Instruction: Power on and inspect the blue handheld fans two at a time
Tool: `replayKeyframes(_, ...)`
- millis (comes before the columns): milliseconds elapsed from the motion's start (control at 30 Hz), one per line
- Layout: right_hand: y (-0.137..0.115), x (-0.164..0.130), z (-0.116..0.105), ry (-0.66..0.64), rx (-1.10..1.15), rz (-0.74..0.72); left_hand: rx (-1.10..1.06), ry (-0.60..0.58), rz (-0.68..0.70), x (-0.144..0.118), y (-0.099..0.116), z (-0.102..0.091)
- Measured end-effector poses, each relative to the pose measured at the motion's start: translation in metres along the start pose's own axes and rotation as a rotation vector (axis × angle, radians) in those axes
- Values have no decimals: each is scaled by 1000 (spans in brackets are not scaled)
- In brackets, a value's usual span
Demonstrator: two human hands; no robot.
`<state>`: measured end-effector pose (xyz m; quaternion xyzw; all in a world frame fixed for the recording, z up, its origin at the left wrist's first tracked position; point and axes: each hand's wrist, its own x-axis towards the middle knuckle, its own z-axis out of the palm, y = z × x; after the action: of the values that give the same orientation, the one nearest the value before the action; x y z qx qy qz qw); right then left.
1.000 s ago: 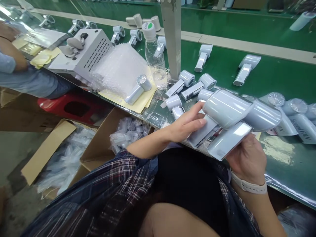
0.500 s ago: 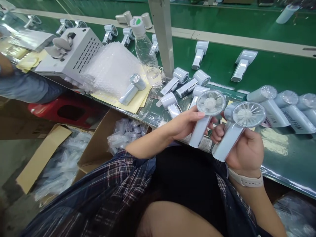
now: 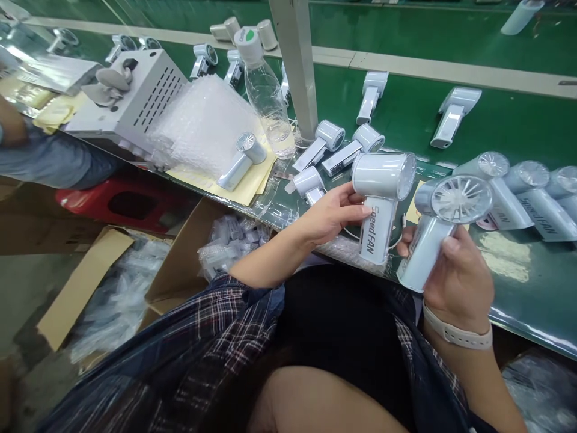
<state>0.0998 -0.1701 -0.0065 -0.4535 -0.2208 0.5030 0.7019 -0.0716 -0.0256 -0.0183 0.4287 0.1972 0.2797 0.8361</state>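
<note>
My left hand point(image 3: 336, 216) grips a light blue handheld fan point(image 3: 383, 174) by its handle, fingers closed; the lettering "Speed FAN" faces up on it. In my right hand point(image 3: 464, 270) is a second handheld fan point(image 3: 426, 252), its round clear-bladed front turned towards me. Both fans are held above the bench edge, side by side and apart. Behind them on the bench lie several more fans point(image 3: 318, 144), nearest my left hand. To the right, a row of fans point(image 3: 541, 207) lies with lettering showing.
A plastic bottle point(image 3: 265, 90) stands by a metal post point(image 3: 295, 66). Left of it are a stack of clear bags point(image 3: 207, 120) and a grey metal box point(image 3: 135, 90). Fans rest on the green belt point(image 3: 406, 114). Below is an open carton point(image 3: 175, 258). Another person's sleeve point(image 3: 49, 156) shows at left.
The fan in my left hand has turned from its bladed front to its lettered side. My right hand has shifted slightly right with its fan. Two fans on the belt have moved right.
</note>
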Motion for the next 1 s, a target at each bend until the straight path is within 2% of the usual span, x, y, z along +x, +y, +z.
replayKeyframes(333, 2, 2, -3, -99, -41, -7, 59, 14, -32, 4, -4, -6)
replayKeyframes(667, 13, 5, 0, 80, -103, -145, 96, 2, -46, 5, -6, -7)
replayKeyframes(833, 19, 7, 0, 106, -144, -178, 98, 1, -51, 5, -7, -6)
replayKeyframes(1000, 14, 3, -4, 93, -191, -187, 100, -1, -55, 5, -6, -6)
